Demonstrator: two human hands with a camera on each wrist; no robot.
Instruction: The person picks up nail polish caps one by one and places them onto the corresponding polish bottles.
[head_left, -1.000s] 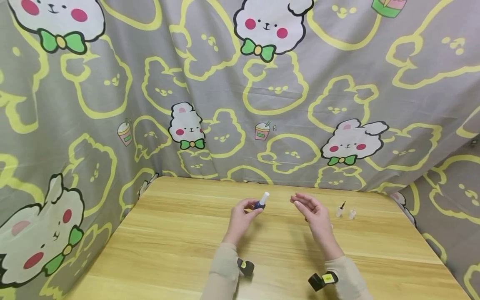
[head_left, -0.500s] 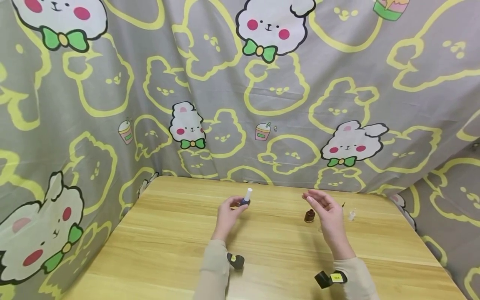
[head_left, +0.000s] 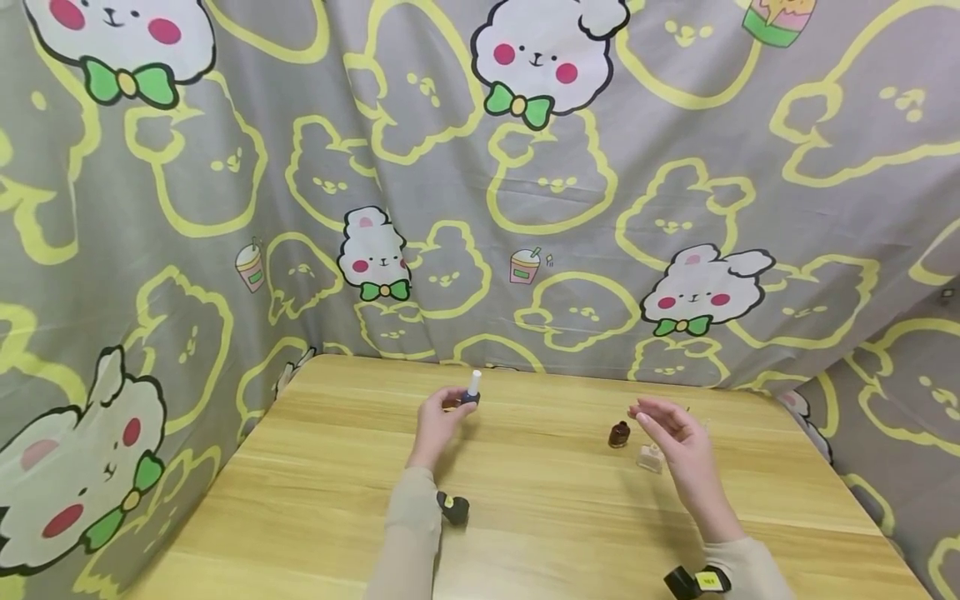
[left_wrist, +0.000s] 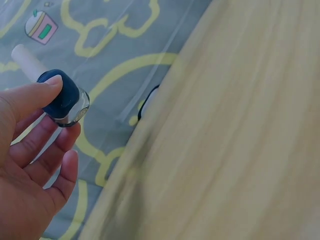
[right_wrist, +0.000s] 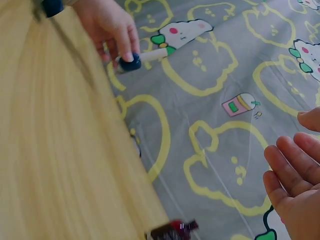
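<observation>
My left hand (head_left: 435, 427) pinches a dark blue nail polish bottle (head_left: 470, 398) with its white cap (head_left: 475, 382) on, over the table's far half. In the left wrist view, thumb and fingers grip the blue bottle (left_wrist: 62, 99) by its sides, the cap pointing up and left. My right hand (head_left: 684, 446) hovers at the right with loosely bent fingers and holds nothing. Just left of it stands a dark red nail polish bottle (head_left: 618, 434) with its neck bare. A clear bottle (head_left: 650, 457) sits beside that one, partly hidden by the right hand.
The wooden table (head_left: 525, 508) ends at a grey patterned curtain (head_left: 442, 308) behind it. Behind the right hand, a thin dark brush tip barely shows. Each wrist wears a black camera mount (head_left: 453, 507).
My left hand has moved left with the blue nail polish bottle. My right hand has moved right, uncovering the dark red bottle and part of the clear one.
</observation>
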